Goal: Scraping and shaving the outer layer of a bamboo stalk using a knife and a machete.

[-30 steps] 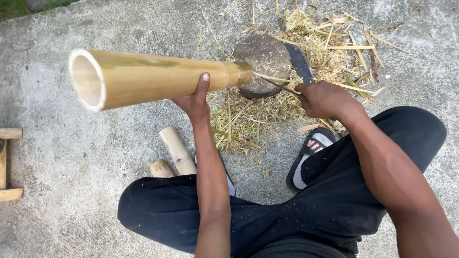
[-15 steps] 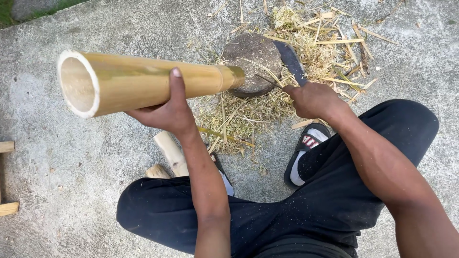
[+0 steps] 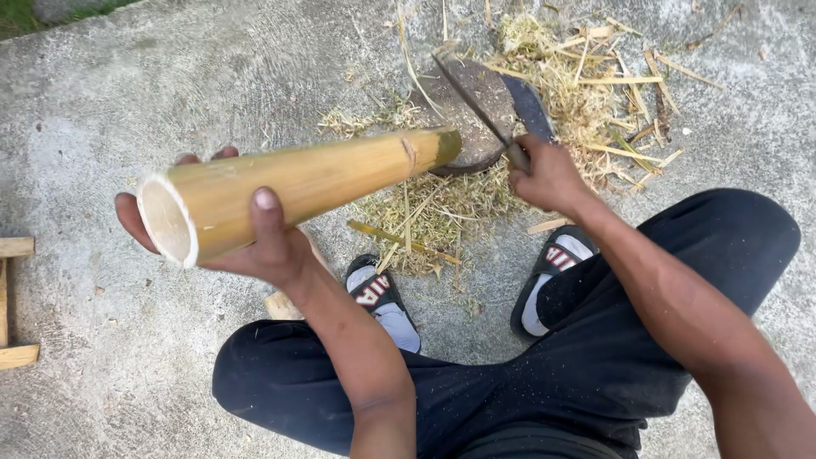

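a: what do you have on the hands?

b: from my feed, the left hand (image 3: 255, 246) is wrapped around the bamboo tube (image 3: 314, 183) near its open near end, thumb over the top and fingers curled under. it's a firm grip, and the tube is lifted off the ground.

a: and the other one?

b: the right hand (image 3: 548, 177) is closed on the handle of a knife (image 3: 510, 102). the dark blade runs up and away from the fist, over the round block (image 3: 476, 106).

a: where does the tube sit against that block?

b: its far, greenish end is at the block's near-left edge. i can't tell whether it touches. the tube slants from there back toward me and to the left, with the hollow end nearest the camera.

a: what's around the block?

b: dry shavings and splinters (image 3: 595, 76) lie scattered behind it and to its right, with a thicker heap just in front of it. nearer than the block, two sandalled feet (image 3: 382, 297) rest on the concrete (image 3: 127, 102), with dark trousers (image 3: 612, 357) behind them. far left of the block, pieces of a wooden frame (image 3: 13, 297) show at the edge.
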